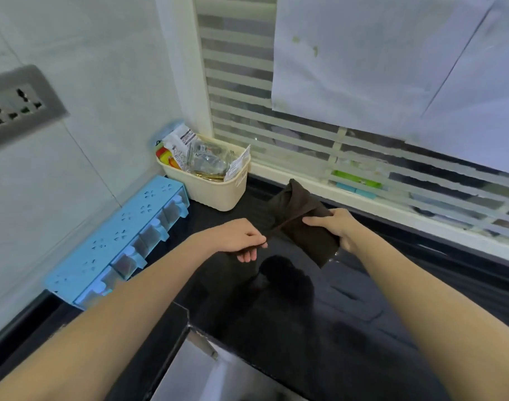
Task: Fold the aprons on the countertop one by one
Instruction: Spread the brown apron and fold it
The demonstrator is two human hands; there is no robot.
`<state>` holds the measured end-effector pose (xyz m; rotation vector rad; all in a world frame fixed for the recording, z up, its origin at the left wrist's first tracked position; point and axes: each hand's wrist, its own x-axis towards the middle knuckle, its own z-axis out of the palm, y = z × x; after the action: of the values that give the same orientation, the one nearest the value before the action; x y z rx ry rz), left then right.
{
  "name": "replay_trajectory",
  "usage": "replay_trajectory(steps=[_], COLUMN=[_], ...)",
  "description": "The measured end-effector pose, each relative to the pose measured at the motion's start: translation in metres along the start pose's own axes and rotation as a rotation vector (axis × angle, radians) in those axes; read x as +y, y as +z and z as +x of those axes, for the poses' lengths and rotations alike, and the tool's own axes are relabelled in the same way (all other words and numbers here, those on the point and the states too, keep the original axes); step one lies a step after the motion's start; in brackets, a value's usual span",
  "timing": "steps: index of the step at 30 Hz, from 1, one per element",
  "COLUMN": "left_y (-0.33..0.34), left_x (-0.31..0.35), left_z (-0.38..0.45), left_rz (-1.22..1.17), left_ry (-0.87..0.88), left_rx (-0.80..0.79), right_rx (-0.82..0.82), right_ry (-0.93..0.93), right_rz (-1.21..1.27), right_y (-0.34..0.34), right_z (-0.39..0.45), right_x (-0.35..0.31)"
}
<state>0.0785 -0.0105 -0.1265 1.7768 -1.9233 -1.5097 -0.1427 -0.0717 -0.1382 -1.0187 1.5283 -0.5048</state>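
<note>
A dark brown cloth apron (pixel 302 224), folded into a compact bundle, is held just above the glossy black stone countertop (pixel 319 328), near the window sill. The bundle is gripped by the right hand (pixel 338 227), with the thumb laid over its top and the fingers curled beneath. A thin dark brown strap (pixel 272 233) is drawn out taut from the bundle towards the left and is pinched between thumb and fingers of the left hand (pixel 241 237), whose remaining fingertips are seen curled below the strap.

Behind the hands, a cream plastic basket (pixel 215 192) filled with packets is set in the corner against the window frame. Just beside it, along the white tiled wall, a long light blue plastic spice rack (pixel 114 241) with clear drawers is placed. A grey wall socket (pixel 18 107) with 2 outlets is mounted higher on the tiles. The rim of a steel sink (pixel 201 342) is seen at the lower edge. Paper sheets (pixel 377 62) are fixed over the striped window.
</note>
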Motion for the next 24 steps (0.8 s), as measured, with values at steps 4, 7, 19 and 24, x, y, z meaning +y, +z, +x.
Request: replay_trajectory(steps=[4,7,19,24], left_y=[-0.002,-0.018,-0.019,-0.023], left_x=[-0.009,0.009,0.072,0.082], left_z=[-0.007,-0.013,-0.004,0.0], left_rz=[-0.155,-0.317,-0.648,-0.573], left_ry=[-0.059,-0.015,0.119,0.193], left_rx=[-0.069,0.17,0.081,0.045], right_rx=[-0.051,-0.102,-0.494,-0.531], right_ry=[-0.211,-0.361,-0.281,-0.222], right_rz=[-0.153,-0.313,-0.497,-0.535], right_y=[-0.001,-0.01,-0.052,-0.059], right_z=[-0.01,-0.019,-0.045,-0.052], right_x=[-0.018,-0.033,-0.066,-0.07])
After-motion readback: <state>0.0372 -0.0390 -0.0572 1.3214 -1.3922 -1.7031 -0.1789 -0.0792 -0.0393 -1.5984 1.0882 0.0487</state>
